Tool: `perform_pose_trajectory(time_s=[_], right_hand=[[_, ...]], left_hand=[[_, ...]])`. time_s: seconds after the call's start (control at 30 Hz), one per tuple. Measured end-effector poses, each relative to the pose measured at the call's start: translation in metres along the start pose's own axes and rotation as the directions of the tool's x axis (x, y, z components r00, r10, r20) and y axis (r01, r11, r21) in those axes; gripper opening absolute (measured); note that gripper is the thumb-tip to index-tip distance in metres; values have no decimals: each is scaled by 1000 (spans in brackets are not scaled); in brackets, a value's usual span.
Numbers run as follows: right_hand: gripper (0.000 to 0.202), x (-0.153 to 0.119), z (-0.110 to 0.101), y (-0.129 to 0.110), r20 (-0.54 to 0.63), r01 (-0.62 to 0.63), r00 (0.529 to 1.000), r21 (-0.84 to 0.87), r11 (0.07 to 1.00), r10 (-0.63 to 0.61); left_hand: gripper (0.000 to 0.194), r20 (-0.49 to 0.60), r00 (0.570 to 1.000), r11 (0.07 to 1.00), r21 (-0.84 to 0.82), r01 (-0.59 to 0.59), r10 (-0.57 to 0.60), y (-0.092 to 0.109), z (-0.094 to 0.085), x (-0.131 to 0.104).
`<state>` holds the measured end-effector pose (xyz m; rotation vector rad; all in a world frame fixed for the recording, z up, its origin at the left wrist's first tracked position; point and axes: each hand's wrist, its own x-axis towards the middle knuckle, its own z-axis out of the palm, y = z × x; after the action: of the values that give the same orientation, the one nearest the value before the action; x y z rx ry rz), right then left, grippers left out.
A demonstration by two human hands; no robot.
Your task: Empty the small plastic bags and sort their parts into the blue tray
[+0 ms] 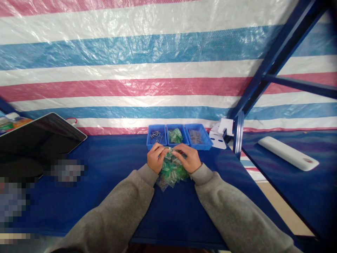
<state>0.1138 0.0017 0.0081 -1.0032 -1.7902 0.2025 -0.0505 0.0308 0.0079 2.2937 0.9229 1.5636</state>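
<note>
My left hand (156,157) and my right hand (188,158) meet over a heap of small clear and green plastic bags (172,174) on the blue table. Between the fingertips of both hands is the edge of a small plastic bag (170,149), with fingers closed in a pinch; its contents are too small to make out. Just beyond the hands stand three blue bins in a row. The left bin (149,140) holds metal screw-like pieces, the middle bin (170,144) green-tinted bags, and the right bin (207,143) clear bags with greyish contents.
A dark-screened monitor (34,144) leans at the left, beside a blurred patch. White punched brackets (221,135) lie right of the bins, near a blue metal post (238,135). A long white plastic piece (288,153) rests on the right table. Striped sheeting (137,84) hangs behind.
</note>
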Motion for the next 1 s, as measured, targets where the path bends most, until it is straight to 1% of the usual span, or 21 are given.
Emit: perform_pose_trajectory(time_s=[0.07,0.13,0.23,0.3,0.37,0.43,0.5,0.57,0.63,0.73,0.8,0.87,0.93,1.0], right_hand=[[18,0,1,1,-7,-2,1000,-33,999,2],[19,-1,1,1,-21,-5,1000,-68,998,4],[19,0,-1,1,-47,-27,999,-93,995,23],[19,-1,-2,1,-72,-48,997,-97,994,41],[19,-1,-2,1,-88,-52,995,-97,994,44],[20,-2,-3,0,-78,-33,997,-86,996,26],[20,-2,-4,-2,-62,-12,998,-66,998,8],[20,-2,-6,-4,-57,-18,998,-38,999,16],[26,-2,-8,-6,-63,-39,997,-2,999,39],[35,-1,-8,-7,-61,-21,998,18,1000,22],[34,-1,-7,-5,-57,19,998,-3,1000,-19],[28,-1,-5,-2,-56,40,998,-23,999,-41],[21,-1,-3,0,-63,39,997,-33,999,-41],[15,-1,-3,0,-75,31,997,-35,999,-34]], left_hand=[[20,-7,1000,1000,-10,4,-4,0,0,0],[17,10,1000,1000,-21,12,-12,0,1,0],[17,88,995,998,-41,46,-42,0,2,-1],[18,118,991,996,-54,71,-64,0,4,-3],[17,111,990,994,-67,91,-83,0,5,-4],[18,98,990,991,-79,111,-103,-1,5,-6],[22,98,987,986,-97,136,-127,-1,5,-6],[29,93,981,973,-141,180,-168,-1,5,-7],[33,97,965,936,-236,261,-244,-1,6,-6],[38,159,913,811,-420,407,-376,-2,8,-5],[41,215,883,734,-492,468,-418,-1,8,-5],[40,253,870,704,-513,491,-423,0,8,-5],[34,272,877,726,-492,480,-396,0,7,-6],[34,260,904,799,-426,424,-341,0,4,-6]])
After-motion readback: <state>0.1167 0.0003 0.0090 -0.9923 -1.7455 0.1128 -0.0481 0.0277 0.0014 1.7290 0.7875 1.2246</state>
